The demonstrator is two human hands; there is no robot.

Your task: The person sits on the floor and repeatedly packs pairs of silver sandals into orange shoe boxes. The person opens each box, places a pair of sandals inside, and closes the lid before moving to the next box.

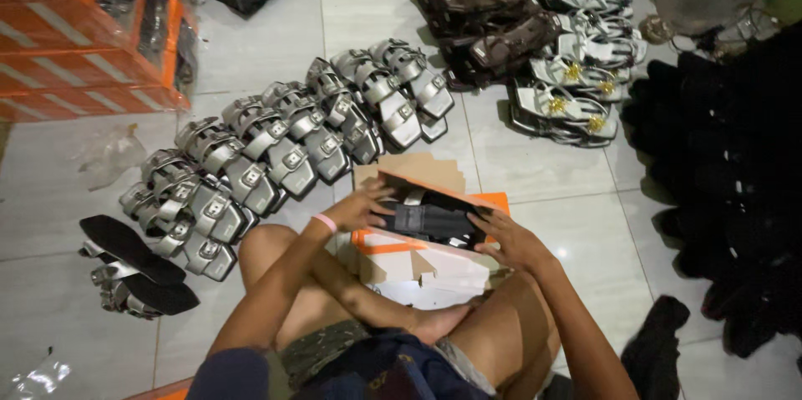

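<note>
Silver buckled sandals (284,145) in rows, brown sandals (493,24), orange boxes (83,32)

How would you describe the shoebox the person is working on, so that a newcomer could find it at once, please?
Start at the long curved row of silver sandals across the tiled floor. Just below its right end, before the seated person's knees, sits an open orange box between the left hand and right hand. It alone holds dark sandals.

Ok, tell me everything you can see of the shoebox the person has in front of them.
The shoebox is open cardboard, orange along its rim with white side panels and plain brown flaps standing behind. It sits on the tiled floor between the person's knees. Dark sandals with silver straps lie inside, soles showing. The left hand reaches over its near-left edge onto the sandals; the right hand grips its right end.
</note>
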